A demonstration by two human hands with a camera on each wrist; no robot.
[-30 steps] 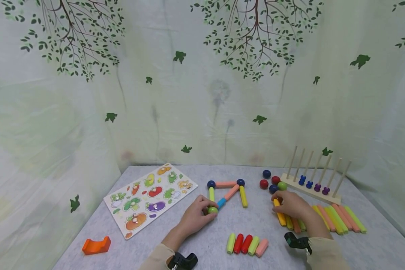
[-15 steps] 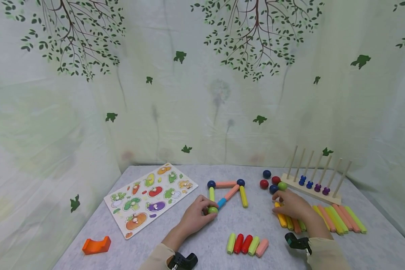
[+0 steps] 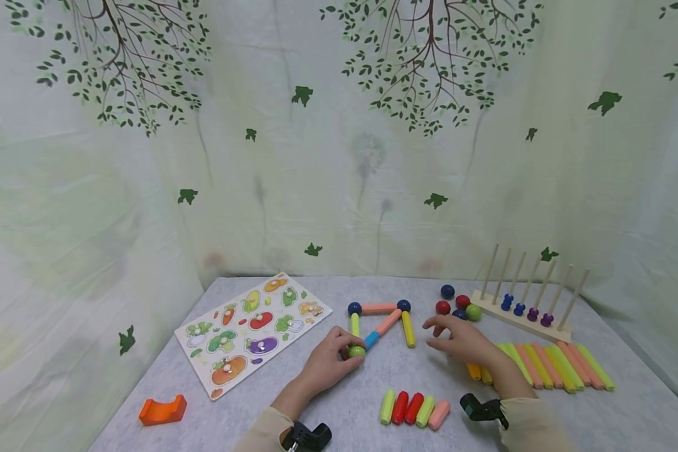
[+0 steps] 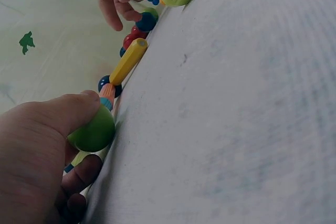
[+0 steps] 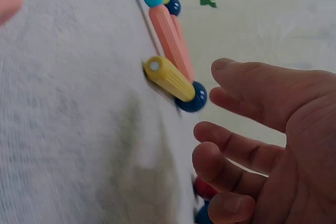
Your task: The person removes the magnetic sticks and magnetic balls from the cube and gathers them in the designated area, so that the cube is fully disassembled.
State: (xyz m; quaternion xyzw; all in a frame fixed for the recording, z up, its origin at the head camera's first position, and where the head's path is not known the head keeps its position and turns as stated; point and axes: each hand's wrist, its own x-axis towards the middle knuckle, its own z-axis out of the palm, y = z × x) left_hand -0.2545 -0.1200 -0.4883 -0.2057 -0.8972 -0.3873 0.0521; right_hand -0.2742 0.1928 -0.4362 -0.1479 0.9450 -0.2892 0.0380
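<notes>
My left hand [image 3: 328, 361] grips a green ball [image 4: 94, 132] between thumb and fingers. The ball sits at the near corner of a figure of magnetic sticks and balls. A light green stick [image 3: 355, 324], a light blue stick [image 3: 371, 341] and pink sticks [image 3: 388, 322] join it to two dark blue balls [image 3: 403, 306]. From the right blue ball a yellow stick [image 5: 170, 80] points toward me, its free end showing a metal disc. My right hand [image 3: 466, 342] hovers right of the yellow stick, fingers apart and loosely bent, holding nothing.
Loose blue, red and green balls [image 3: 442, 307] lie behind my right hand, beside a pegged wooden stand [image 3: 522, 317]. A row of long sticks [image 3: 559, 367] lies at right, several short ones [image 3: 412, 408] in front. Left are a vegetable puzzle board [image 3: 243, 358] and an orange arch block [image 3: 162, 410].
My right hand has left the yellow sticks in the right-hand row and moved left, toward the figure. My left hand stays on the green ball.
</notes>
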